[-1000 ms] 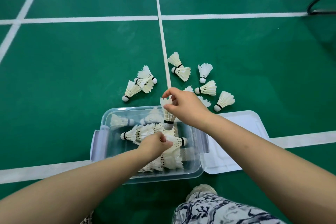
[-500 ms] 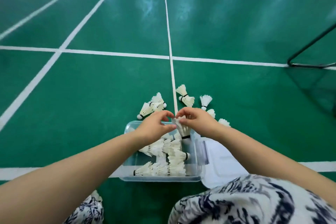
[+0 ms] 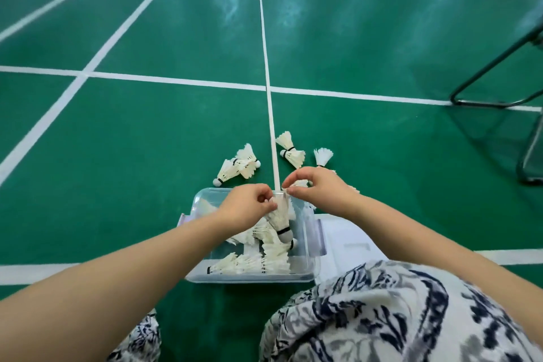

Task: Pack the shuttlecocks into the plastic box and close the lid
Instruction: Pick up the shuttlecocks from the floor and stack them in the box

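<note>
A clear plastic box [image 3: 252, 277] sits on the green floor in front of me, with several white shuttlecocks [image 3: 252, 263] lying inside. Over the box hangs one white shuttlecock [image 3: 280, 217], cork end down, with a black band. My left hand [image 3: 245, 206] and my right hand [image 3: 318, 189] both pinch the top of its feathers. The box's lid [image 3: 346, 241] lies flat on the floor to the right of the box. Several loose shuttlecocks [image 3: 238, 169] lie on the floor beyond the box, some hidden behind my right hand.
White court lines cross the green floor; one runs straight away from the box. A dark metal frame [image 3: 496, 67] stands at the right. My patterned trouser knees [image 3: 382, 317] fill the bottom of the view. A yellow item lies far off at the top right.
My left hand rose out of the box and joined the right hand on the held shuttlecock's feathers. The camera tilted up, showing more floor ahead.
</note>
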`<move>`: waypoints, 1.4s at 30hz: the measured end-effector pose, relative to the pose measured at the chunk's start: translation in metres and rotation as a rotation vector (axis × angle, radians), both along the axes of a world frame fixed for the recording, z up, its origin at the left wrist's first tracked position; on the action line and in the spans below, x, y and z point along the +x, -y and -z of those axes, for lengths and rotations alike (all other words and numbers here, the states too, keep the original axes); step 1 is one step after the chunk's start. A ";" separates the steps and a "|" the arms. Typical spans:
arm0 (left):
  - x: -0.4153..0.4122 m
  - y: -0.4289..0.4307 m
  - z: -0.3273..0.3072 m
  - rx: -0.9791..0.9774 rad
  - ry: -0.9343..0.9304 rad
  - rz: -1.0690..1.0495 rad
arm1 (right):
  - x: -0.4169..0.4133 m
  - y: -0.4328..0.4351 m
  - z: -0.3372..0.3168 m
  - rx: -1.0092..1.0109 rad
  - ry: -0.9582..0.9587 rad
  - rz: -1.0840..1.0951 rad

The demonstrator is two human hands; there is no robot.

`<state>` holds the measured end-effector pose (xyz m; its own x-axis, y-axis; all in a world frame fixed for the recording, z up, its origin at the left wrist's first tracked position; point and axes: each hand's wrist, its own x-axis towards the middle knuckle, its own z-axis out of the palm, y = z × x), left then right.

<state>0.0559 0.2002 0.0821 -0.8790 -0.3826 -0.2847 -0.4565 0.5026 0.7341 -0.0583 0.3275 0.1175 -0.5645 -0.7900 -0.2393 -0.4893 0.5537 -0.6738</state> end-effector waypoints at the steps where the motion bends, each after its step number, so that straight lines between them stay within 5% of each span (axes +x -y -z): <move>1: -0.003 0.000 0.013 -0.021 0.060 -0.032 | -0.008 0.001 0.007 0.027 -0.046 -0.004; 9: 0.002 0.008 0.089 -0.023 0.294 -0.298 | -0.067 -0.014 0.056 0.233 -0.025 0.044; 14: -0.001 -0.005 0.111 0.332 0.252 -0.414 | -0.096 -0.013 0.063 0.328 -0.026 0.006; 20: -0.009 -0.016 0.124 0.463 0.416 -0.294 | -0.114 -0.007 0.063 0.281 0.028 0.045; 25: -0.010 0.007 0.109 0.350 0.490 -0.191 | -0.118 -0.013 0.058 0.263 0.049 0.073; 42: -0.061 0.033 0.001 0.281 0.023 -0.135 | -0.117 -0.002 0.025 0.176 0.007 0.201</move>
<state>-0.0051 0.1673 0.0813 -0.8174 -0.3996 -0.4150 -0.5237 0.2153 0.8243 -0.1752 0.3296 0.0922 -0.7039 -0.6081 -0.3672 -0.3532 0.7481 -0.5618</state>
